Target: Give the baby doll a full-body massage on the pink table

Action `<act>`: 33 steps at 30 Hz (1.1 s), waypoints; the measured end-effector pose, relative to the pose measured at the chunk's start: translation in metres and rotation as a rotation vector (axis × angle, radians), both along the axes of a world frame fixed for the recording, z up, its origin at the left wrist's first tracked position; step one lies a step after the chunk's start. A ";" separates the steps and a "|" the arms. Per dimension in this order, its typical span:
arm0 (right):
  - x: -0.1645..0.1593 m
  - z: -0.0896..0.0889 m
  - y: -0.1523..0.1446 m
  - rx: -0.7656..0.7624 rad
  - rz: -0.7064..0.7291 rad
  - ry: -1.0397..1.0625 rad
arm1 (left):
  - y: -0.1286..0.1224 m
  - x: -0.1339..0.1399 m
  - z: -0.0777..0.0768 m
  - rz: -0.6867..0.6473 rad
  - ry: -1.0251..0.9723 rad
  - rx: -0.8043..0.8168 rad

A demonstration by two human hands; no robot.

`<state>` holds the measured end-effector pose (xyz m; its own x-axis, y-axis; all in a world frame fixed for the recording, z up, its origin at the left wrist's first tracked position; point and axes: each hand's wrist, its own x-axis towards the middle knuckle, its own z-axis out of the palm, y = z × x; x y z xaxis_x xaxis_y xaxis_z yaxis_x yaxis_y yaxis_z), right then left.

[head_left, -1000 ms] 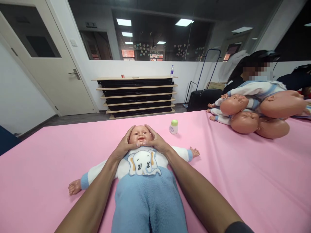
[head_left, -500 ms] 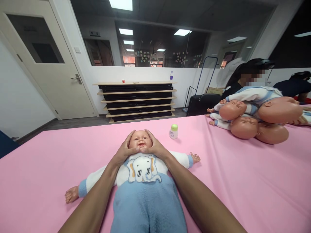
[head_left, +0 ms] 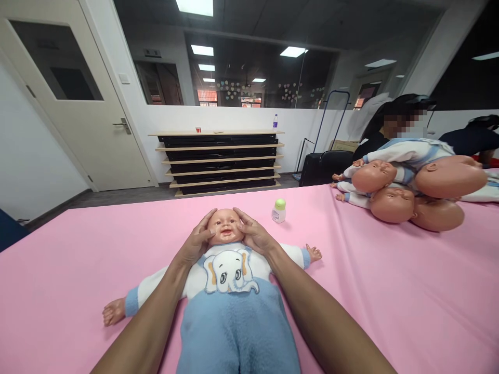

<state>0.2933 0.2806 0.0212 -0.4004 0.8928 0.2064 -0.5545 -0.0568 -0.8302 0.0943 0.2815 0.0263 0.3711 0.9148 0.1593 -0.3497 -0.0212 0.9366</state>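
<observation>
A baby doll (head_left: 234, 317) lies face up, dressed in a white top with an elephant patch and blue trousers, its arms spread to the sides. My left hand (head_left: 198, 240) is curved round the left side of the doll's head, thumb on the cheek. On the opposite side my right hand (head_left: 255, 234) cups the head, its thumb also against the cheek. The two hands hold the head between them, leaving the eyes, nose and mouth showing. Beyond my right hand stands a small white bottle (head_left: 278, 212) with a green cap.
A pink sheet (head_left: 70, 270) covers the table. Several more dolls (head_left: 393, 202) are piled at the right. Behind that pile sits a person (head_left: 390, 124), with another person (head_left: 471, 137) farther right. Stacked boards (head_left: 222, 156) stand by the wall past the far edge.
Both thumbs have moved from the doll's chin outward and up onto its cheeks. The fingers stay at the sides of the head, and the doll has barely moved.
</observation>
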 end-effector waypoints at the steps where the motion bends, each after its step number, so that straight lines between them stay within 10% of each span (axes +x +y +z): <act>1: -0.001 -0.001 0.001 0.001 -0.017 0.002 | 0.001 0.000 -0.001 0.014 -0.007 0.002; 9: -0.001 0.001 -0.004 0.215 -0.207 -0.354 | 0.004 -0.003 -0.004 0.101 0.252 0.181; 24: -0.002 -0.002 0.003 -0.021 -0.019 0.025 | -0.001 0.003 0.001 0.053 0.019 0.003; 33: -0.001 0.006 -0.009 0.179 -0.180 -0.335 | -0.002 -0.003 0.001 0.097 0.249 0.172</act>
<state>0.2927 0.2712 0.0269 -0.3124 0.9165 0.2499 -0.2404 0.1783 -0.9542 0.0916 0.2791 0.0276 0.3307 0.9154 0.2295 -0.0991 -0.2082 0.9731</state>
